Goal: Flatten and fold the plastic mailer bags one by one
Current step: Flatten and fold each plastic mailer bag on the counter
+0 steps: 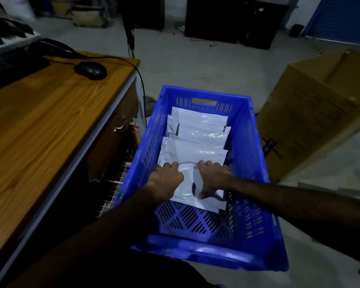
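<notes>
Several white plastic mailer bags (197, 129) lie overlapping inside a blue slotted crate (256, 142). Both my hands reach down into the crate onto the nearest bag (188, 181). My left hand (167, 177) lies on the bag's left part, its fingers curled over the far edge. My right hand (213, 177) holds the right part, fingers bent over the far edge and thumb pressing near the bag's near end. A dark mark shows on the bag between my hands.
A wooden desk (50, 113) stands to the left, carrying a black mouse (90, 70) with its cable and a keyboard (10, 65). A large cardboard box (312, 113) leans at the right. The crate's near floor (195, 223) is bare slotted plastic.
</notes>
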